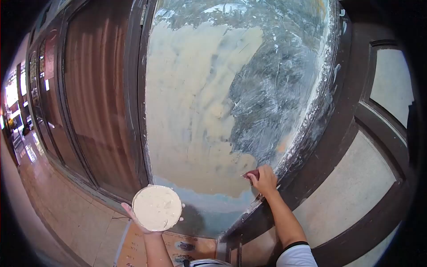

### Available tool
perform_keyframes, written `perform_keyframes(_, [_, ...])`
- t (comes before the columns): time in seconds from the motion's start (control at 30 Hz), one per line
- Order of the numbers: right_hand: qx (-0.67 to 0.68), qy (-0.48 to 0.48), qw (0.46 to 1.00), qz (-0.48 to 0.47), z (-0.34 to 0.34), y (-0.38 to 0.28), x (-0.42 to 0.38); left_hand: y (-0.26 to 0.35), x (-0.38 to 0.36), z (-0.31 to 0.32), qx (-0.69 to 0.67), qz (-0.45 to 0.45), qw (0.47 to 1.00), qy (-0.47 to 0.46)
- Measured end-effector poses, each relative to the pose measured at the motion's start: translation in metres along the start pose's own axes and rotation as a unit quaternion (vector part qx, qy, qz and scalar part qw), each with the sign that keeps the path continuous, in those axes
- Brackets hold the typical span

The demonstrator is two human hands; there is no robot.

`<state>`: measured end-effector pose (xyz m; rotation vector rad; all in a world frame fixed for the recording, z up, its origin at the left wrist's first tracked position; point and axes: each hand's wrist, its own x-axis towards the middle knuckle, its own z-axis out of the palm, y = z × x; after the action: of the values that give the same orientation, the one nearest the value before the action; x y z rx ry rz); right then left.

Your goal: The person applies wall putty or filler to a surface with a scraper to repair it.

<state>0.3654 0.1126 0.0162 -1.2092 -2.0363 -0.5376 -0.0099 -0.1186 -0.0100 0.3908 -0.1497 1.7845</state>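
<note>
My left hand point(138, 221) is closed round the side and underside of a round tub of putty point(157, 208), full of a cream paste with a few lumps on top. In my right hand point(266, 180) is a putty knife point(252, 174) with a dark red handle, its blade at the wall near the lower right edge. Cream putty point(191, 111) covers the left and middle of the wall panel. A bare grey patch point(271, 98), streaked with white, shows on the right side.
A dark wooden frame with a brown curtained pane point(95, 89) stands on the left. To the right is a dark wooden door point(331, 178) with pale panels. Stained cardboard point(182, 244) lies on the floor below, beside a tiled walkway point(84, 209).
</note>
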Motion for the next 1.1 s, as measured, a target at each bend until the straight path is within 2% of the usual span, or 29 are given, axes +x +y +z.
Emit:
perform_keyframes(0.03, [0.000,-0.001,1.000,0.000,0.000,0.000,0.001,0.001,-0.001,-0.001,0.001,0.013,1.000,0.001])
perform_keyframes(0.07, [0.016,0.023,1.000,0.006,-0.001,0.001,0.002,0.005,-0.001,-0.011,0.042,-0.003,0.998,-0.050])
perform_keyframes(0.13, [0.024,0.059,0.998,0.014,-0.007,-0.006,0.004,0.007,-0.003,-0.010,0.030,0.003,0.999,-0.041])
perform_keyframes(0.3, [-0.001,0.014,0.999,-0.029,0.012,0.000,-0.007,0.010,-0.002,-0.012,-0.002,0.032,0.999,-0.029])
perform_keyframes(0.43, [0.024,0.075,0.996,-0.045,-0.003,-0.004,0.016,0.012,0.001,-0.014,0.029,0.018,0.999,-0.025])
perform_keyframes(0.5, [0.011,0.115,0.993,0.000,-0.009,-0.004,0.021,0.013,0.001,-0.020,0.037,0.010,0.999,-0.029])
perform_keyframes(0.57, [0.012,0.112,0.993,-0.027,-0.013,-0.007,0.016,0.017,0.000,-0.031,-0.016,-0.030,0.999,-0.010])
perform_keyframes(0.6, [0.016,0.073,0.996,-0.054,-0.007,-0.003,0.006,0.017,0.000,-0.027,-0.017,-0.030,0.999,-0.011])
perform_keyframes(0.67, [-0.008,0.011,0.996,-0.093,0.005,0.006,-0.009,0.014,0.000,-0.017,-0.001,0.018,1.000,-0.002])
perform_keyframes(0.7, [-0.008,0.012,0.996,-0.093,0.004,0.006,-0.007,0.016,0.001,-0.019,-0.001,0.017,1.000,-0.003])
perform_keyframes(0.83, [-0.022,0.044,0.996,-0.070,-0.011,0.004,0.014,0.019,0.003,-0.023,0.030,0.009,0.999,-0.041])
perform_keyframes(0.9, [-0.018,0.127,0.991,-0.019,-0.020,0.003,0.025,0.018,0.004,-0.023,0.038,0.010,0.998,-0.045])
perform_keyframes(0.93, [0.008,0.139,0.990,-0.019,-0.021,0.005,0.025,0.017,0.003,-0.024,0.026,0.010,0.999,-0.040])
perform_keyframes(0.97, [0.006,0.139,0.990,-0.018,-0.020,0.006,0.020,0.016,0.003,-0.024,0.014,0.010,0.999,-0.036])
perform_keyframes(1.03, [0.023,0.052,0.998,-0.030,-0.016,0.005,0.002,0.013,0.003,-0.023,-0.032,0.028,0.999,-0.030])
perform_keyframes(1.07, [0.020,0.052,0.995,-0.087,-0.006,0.009,-0.007,0.013,0.002,-0.023,-0.020,0.029,0.999,-0.037])
perform_keyframes(1.1, [0.018,0.054,0.995,-0.086,0.001,0.012,-0.013,0.013,0.002,-0.023,-0.009,0.030,0.998,-0.045])
